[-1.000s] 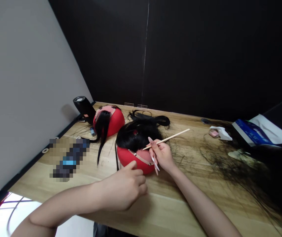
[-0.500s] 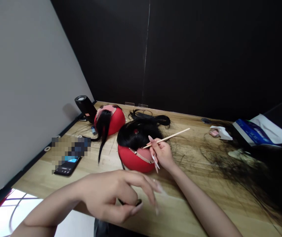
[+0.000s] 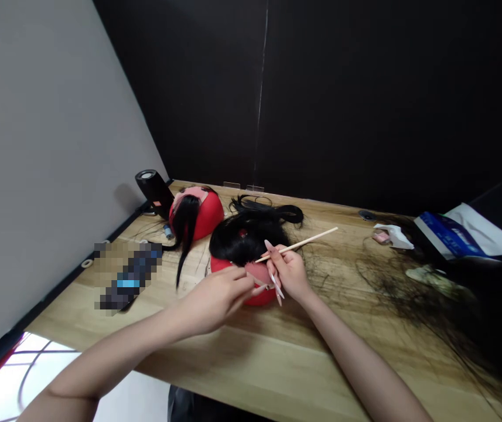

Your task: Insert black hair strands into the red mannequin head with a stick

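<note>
My right hand pinches a thin pale wooden stick, shaped like a ventilating-needle handle, beside the nearer red head form. The stick's lower end meets pink mesh at the edge of the black hair on that form. My left hand is at the form's front left, fingers bent together close to the mesh. Whatever its fingertips grip, if anything, is hidden. A light strap crosses the form's front, partly covered by my hands.
Behind stands a second red head form with black hair. A black cylindrical speaker and a phone are at the left. Loose dark hair, crumpled tissue and a blue-and-white packet lie at the right.
My left hand has moved up and forward from the table's front edge to the nearer head form, its spread fingers now drawn together. My right hand and the stick have barely moved.
</note>
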Tool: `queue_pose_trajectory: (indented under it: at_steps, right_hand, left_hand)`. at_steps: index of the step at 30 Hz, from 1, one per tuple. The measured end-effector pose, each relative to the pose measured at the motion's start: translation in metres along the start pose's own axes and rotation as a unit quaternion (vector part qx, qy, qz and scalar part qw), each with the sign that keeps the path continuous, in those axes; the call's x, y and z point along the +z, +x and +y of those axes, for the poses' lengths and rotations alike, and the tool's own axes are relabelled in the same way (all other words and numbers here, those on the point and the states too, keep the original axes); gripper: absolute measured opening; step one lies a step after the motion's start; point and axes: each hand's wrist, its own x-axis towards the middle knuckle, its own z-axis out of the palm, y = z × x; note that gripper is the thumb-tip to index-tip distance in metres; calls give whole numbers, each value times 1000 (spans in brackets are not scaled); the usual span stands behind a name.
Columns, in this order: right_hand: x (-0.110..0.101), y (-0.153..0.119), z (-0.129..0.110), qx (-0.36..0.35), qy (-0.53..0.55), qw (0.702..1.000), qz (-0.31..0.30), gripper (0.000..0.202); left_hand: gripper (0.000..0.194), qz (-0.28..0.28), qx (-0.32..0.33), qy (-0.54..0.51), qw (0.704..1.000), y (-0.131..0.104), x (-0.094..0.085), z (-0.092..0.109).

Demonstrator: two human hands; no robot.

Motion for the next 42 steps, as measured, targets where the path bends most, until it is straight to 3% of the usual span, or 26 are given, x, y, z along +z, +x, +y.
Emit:
queue_pose_trajectory:
  at_steps: [2, 4, 11, 14, 22, 26, 31, 36, 42]
  right_hand:
    - [0, 0, 0, 0, 3, 1000, 2, 57]
    - [0, 0, 0, -3, 4, 1000, 1, 56]
    - [0, 1, 1, -14, 6, 1000, -4, 53]
    - [0, 1, 1, -10, 10, 1000, -2, 53]
    - [-1, 0, 2, -7, 14, 1000, -3, 54]
    - [0, 0, 2, -5, 12, 1000, 0, 56]
    - [1, 0, -2, 10, 6, 1000, 10, 59]
    - [0, -1, -2, 10, -1, 1000, 14, 57]
    - [0, -1, 0, 6, -7, 1000, 10, 58]
  left_hand:
    - [21, 51, 1, 174, 984, 2, 12, -5]
    - [17, 80, 10, 276, 958, 6, 22, -10]
    - [15, 125, 26, 349, 929, 24, 25, -8]
    - [17, 107, 24, 352, 930, 28, 21, -5]
    - [13, -16, -45, 340, 939, 39, 9, 10]
    - [14, -38, -45, 334, 941, 42, 4, 14]
    - [11, -45, 33, 330, 942, 27, 8, 12]
    - [17, 18, 142, 331, 933, 7, 17, 10]
    - [26, 48, 247, 219, 943, 14, 17, -6]
